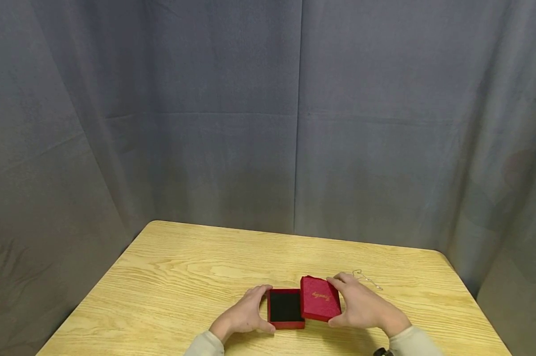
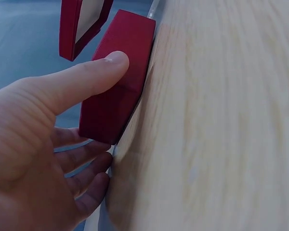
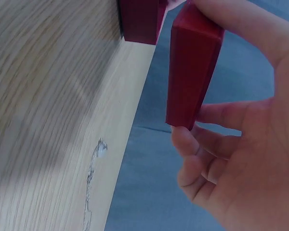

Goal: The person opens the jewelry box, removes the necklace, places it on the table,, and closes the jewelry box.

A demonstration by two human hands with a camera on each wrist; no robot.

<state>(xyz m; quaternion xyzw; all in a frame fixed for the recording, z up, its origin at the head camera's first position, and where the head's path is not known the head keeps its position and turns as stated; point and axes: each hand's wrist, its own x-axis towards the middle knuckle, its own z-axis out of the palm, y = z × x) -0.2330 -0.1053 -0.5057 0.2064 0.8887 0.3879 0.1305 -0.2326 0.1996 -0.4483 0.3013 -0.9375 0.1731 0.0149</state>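
Observation:
A red jewelry box base (image 1: 286,307) with a black pad inside rests on the table. My left hand (image 1: 246,312) grips it from the left, thumb on the near side and fingers at the far corner. Just right of the base, my right hand (image 1: 361,302) holds the red box lid (image 1: 320,298), its gold lettering facing up. In the right wrist view the lid (image 3: 192,67) is raised off the table, pinched between thumb and fingers. Behind the right hand lies a thin silver chain necklace (image 1: 368,280), partly hidden by that hand in the head view.
The light wood table (image 1: 197,267) has rounded far corners. Grey curtains (image 1: 223,123) hang behind it and along both sides. A dark band (image 1: 382,352) circles the right wrist.

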